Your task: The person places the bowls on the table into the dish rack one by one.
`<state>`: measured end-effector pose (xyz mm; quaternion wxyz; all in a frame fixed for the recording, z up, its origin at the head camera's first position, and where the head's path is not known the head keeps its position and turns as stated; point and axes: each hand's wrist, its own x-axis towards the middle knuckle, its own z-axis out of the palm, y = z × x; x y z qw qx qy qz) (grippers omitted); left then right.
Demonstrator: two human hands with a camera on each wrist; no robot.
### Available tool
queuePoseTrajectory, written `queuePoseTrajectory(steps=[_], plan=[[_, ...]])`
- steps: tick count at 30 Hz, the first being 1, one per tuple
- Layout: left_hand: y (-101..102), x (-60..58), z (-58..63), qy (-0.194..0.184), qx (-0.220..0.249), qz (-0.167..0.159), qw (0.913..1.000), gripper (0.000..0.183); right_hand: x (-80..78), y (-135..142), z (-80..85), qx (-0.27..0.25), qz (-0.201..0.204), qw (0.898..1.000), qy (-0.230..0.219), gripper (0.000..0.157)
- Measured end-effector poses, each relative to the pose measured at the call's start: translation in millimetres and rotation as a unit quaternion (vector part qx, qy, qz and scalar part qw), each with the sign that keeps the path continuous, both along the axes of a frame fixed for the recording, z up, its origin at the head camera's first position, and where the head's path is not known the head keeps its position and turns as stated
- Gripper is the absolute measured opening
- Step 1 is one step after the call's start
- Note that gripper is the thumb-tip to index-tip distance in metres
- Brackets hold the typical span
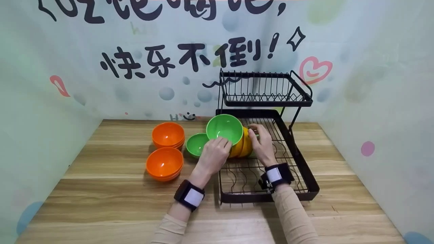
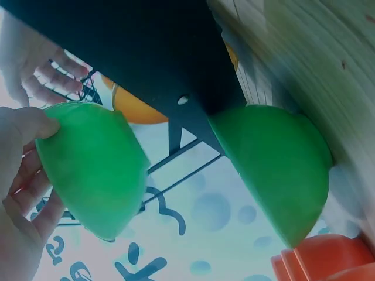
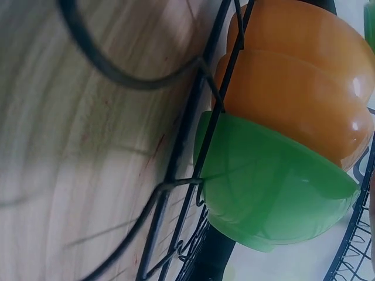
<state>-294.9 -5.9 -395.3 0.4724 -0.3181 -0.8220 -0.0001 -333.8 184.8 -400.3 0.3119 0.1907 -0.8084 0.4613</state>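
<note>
On the table [image 1: 118,210], a rack [image 1: 244,198] seemingly props yellow bowls [image 1: 247,147] on edge; above it, right hand [image 1: 264,145] curves loosely, left hand [image 1: 213,154] pinches a green bowl [image 1: 224,127].

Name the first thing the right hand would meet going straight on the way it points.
The right hand would probably meet the yellow bowl beside its fingers in the head view first; depth is unclear, so they may already touch.

Wooden table [image 1: 101,203] carries orange bowls [image 1: 165,162], green bowl [image 1: 195,145], rack [image 1: 244,197].
</note>
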Motion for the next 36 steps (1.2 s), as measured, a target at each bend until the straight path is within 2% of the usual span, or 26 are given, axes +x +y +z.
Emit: queuePoseTrajectory(steps=[10,20,23,29,36], plan=[[9,1.2,-2.0,0.045,-0.002,-0.046,0.9979,0.007,2.6,0,1.2,0.006,0.013,1.000,-0.024,0.036],[12,2.8,-2.3,0.056,-0.001,-0.082,0.9950,0.007,5.5,1,3.3,-0.026,0.029,0.998,-0.057,0.040],[13,3.5,-2.1,0.058,-0.002,-0.087,0.9945,0.006,5.5,2,3.4,-0.057,0.053,0.993,-0.084,0.044],[15,5.2,-1.5,0.062,0.001,-0.099,0.9932,0.006,5.8,3,4.9,-0.127,0.109,0.976,-0.140,0.051],[16,5.0,-3.4,0.054,0.003,-0.115,0.9919,0.005,7.0,3,7.8,-0.137,0.121,0.968,-0.170,0.051]])
